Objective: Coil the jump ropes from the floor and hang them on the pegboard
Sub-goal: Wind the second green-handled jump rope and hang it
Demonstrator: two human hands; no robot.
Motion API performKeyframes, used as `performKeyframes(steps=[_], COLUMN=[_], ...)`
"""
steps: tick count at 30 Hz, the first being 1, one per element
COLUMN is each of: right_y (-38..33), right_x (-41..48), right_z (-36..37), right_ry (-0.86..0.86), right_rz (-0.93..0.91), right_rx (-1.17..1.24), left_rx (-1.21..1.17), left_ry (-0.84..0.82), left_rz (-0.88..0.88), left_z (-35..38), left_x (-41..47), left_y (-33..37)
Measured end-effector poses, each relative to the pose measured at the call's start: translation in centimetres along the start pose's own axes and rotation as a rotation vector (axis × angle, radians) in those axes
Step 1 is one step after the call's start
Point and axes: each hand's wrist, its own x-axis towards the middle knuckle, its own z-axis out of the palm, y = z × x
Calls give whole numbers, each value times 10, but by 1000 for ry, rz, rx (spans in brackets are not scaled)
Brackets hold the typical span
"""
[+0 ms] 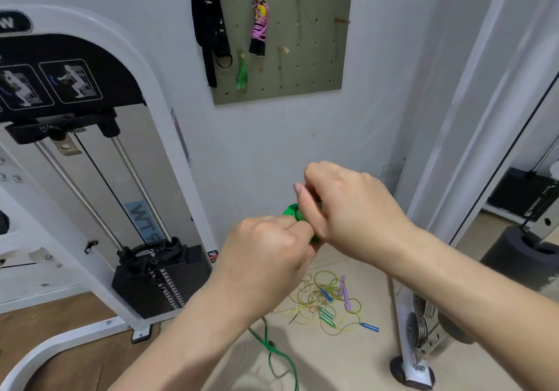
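**Hands closed on green rope bundle**

Left hand [266, 248] and right hand [348, 209] both curl around a small bundle of green jump rope [292, 210]. Its loose tail hangs to the floor. The cord looks light, limp and slick, so it is best gripped at the handles. More tangled ropes [329, 300] lie below. The pegboard [317, 66] ahead seems unobstructed, with a weight machine [160, 275] to the left.

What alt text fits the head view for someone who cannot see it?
The left hand and right hand grip a partly coiled green jump rope, its loose end trailing toward the floor. On the wall behind, a pegboard already holds a pink rope and a small green bundle; a tangle of ropes lies on the floor below.
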Motion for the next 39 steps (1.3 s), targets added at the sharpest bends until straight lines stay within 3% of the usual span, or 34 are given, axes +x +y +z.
performKeyframes(steps=[6, 12, 15, 17, 19, 22, 25, 30, 32, 35, 37, 39], right_y=[6, 13, 14, 15, 15, 15, 14, 8, 3, -4, -6, -2], right_x=[7, 0, -3, -2, -2, -1, 1, -2, -6, -9, -8, -7], right_z=[-11, -11, -13, -14, -13, -13, -14, -13, -11, 0, 10, 20], right_ry=[-74, -79, -121, -171, -265, -381, -358, -312, -227, -24, 126, 256], right_rz=[-57, -106, -163, -215, -205, -44, 147, 556, 654, 797, 888, 933], right_rx=[91, 85, 76, 46, 101, 481, 790, 1288, 1512, 1690, 1674, 1525], left_rx=[-233, 3, -28, -192, -509, -1003, -1445, -1794, -1814, -1629, -1394, -1151], left_ry=[38, -32, -109, -198, -346, -483, -426, -274, -212, -119, -42, -56], left_rz=[-113, -54, -50, -57, -174, -376, -559, -903, -1036, -988, -985, -831], left_z=[-17, -21, -17, -16, -17, -11, 8, 27, 31, 36, 41, 45], left_x=[0, -10, -8, -3, 4, 11, 7, 3, 4, 8, 6, 1], left_y=[4, 4, -1, -5, -12, -24, -24, 4, 12, 23, 28, 32])
